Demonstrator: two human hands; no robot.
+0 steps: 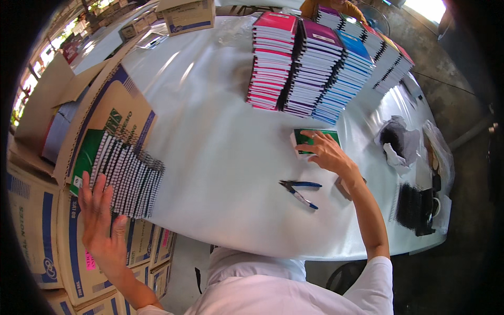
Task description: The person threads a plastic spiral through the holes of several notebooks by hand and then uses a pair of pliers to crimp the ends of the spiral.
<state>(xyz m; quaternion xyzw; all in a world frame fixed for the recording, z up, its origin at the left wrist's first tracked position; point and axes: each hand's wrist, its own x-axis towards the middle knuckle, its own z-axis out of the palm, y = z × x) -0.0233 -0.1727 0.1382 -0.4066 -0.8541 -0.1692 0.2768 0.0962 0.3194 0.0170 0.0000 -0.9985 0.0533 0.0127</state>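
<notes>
At the table's left edge a stack of spiral-bound notebooks (pixel 128 181) with a green outer cover leans beside an open carton. My left hand (pixel 104 231) has its fingers stretched out and touches the near end of that stack. Right of the middle, a small green-covered notebook pile (pixel 332 135) lies on the table. Over its top and near edge rests my right hand (pixel 332 156), fingers spread. The hand hides part of the cover. Just nearer to me lie pliers (pixel 300 193) with blue-and-white handles, jaws pointing left. A small brownish block (pixel 344 188) is partly hidden by my right forearm.
Tall notebook stacks in pink (pixel 273 63), purple (pixel 315 68) and blue (pixel 344 79) stand at the back. Crumpled wrapping (pixel 401 142) and black wire coils (pixel 412 207) lie at right. Cartons (pixel 100 247) are piled at left. A person (pixel 349 9) is behind the stacks.
</notes>
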